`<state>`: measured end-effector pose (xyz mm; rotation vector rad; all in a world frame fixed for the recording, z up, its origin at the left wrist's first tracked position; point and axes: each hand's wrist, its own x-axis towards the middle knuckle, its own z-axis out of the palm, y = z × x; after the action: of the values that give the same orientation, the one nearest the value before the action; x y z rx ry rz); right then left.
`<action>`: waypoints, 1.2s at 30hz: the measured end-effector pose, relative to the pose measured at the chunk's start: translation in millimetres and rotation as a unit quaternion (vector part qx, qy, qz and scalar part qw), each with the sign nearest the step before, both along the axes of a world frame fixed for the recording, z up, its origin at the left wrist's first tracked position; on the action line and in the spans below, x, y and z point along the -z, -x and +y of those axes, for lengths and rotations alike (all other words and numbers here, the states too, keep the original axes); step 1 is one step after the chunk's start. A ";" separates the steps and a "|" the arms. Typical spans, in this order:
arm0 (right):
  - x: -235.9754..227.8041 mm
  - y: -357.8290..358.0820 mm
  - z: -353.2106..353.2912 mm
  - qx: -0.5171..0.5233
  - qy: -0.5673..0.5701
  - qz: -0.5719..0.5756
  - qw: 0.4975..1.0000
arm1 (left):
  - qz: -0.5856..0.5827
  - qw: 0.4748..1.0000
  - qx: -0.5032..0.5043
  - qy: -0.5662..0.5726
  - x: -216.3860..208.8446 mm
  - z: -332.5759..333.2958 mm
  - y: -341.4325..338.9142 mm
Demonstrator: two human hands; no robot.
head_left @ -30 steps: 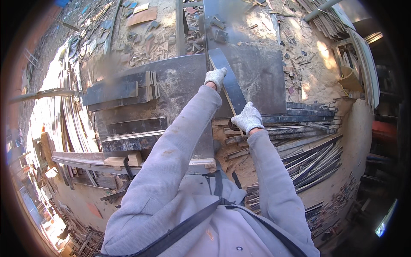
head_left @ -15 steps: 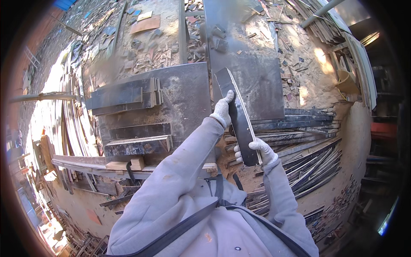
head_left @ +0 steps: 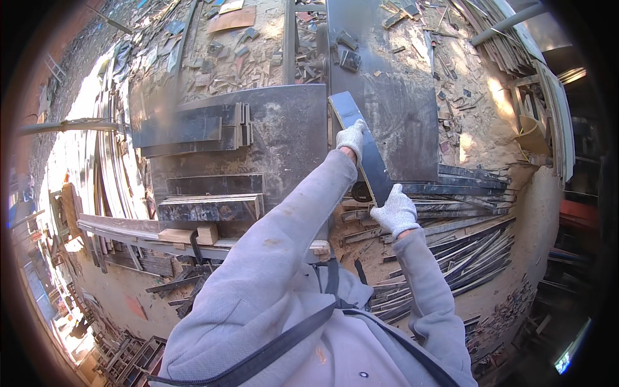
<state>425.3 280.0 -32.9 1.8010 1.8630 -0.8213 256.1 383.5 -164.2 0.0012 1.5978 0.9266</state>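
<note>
Your gloved left hand (head_left: 351, 137) and right hand (head_left: 394, 211), fingers closed, grip a dark stone slab strip (head_left: 361, 151) at twelve o'clock above the saw table (head_left: 284, 135); seemingly heavy, stiff, brittle, so hold both ends.

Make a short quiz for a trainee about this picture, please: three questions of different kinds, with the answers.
1. True or false: both hands wear white work gloves.
2. Which hand grips the lower end of the dark slab strip? A) left hand B) right hand C) neither
3. Fill in: at the left of the dark work table lie stacked dark ____.

Key
1. True. The left hand and the right hand are both gloved.
2. B. The right hand grips the lower end of the dark slab strip; the left hand holds it nearer the upper end.
3. Strips. The stacked strips lie on the dark work table.
</note>
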 end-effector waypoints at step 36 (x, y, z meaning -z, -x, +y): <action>6.4 -32.4 -63.1 0.030 -0.091 0.112 0.989 | 0.073 0.997 -0.001 -0.034 -41.5 -84.3 -5.5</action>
<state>457.7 216.9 -39.3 1.9511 2.0936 -0.9360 261.6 299.2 -122.8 0.1172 1.7009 1.0017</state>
